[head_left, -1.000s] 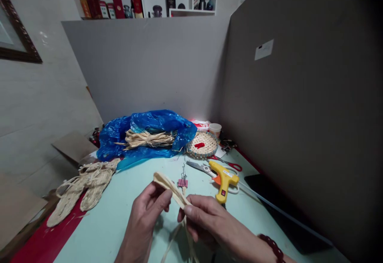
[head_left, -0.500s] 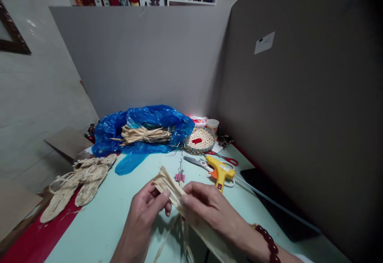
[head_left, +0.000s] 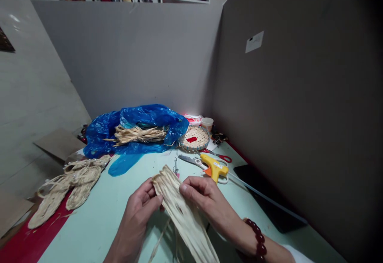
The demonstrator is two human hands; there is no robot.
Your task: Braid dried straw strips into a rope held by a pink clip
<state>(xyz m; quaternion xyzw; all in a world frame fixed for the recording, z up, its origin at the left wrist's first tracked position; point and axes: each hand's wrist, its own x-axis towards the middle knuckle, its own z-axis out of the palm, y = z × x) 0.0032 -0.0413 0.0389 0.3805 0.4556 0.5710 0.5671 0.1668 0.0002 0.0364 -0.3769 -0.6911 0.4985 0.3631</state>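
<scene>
1. The wide, pale cream strip of flattened, fibrous material (head_left: 180, 213) hangs between both hands above the pale mint table (head_left: 98, 227), its long axis running from 11 o'clock at the far end to 5 o'clock at the near end.
2. The left hand (head_left: 140, 209) is at the strip's 10 o'clock, thumb and fingers pinching the far-left edge.
3. The right hand (head_left: 209, 199) is at 2 o'clock, pinching the right edge a little closer in (its fingertips behind are hidden). Neither is nearer: both touch the strip, but the left has the far corner.
4. Beyond, the yellow plastic glue gun (head_left: 214, 166) lies at 1 o'clock, the tied tan bundle of dry fibre (head_left: 140, 134) at 11, and the woven straw-coloured sandals (head_left: 83, 181) at 10.
</scene>
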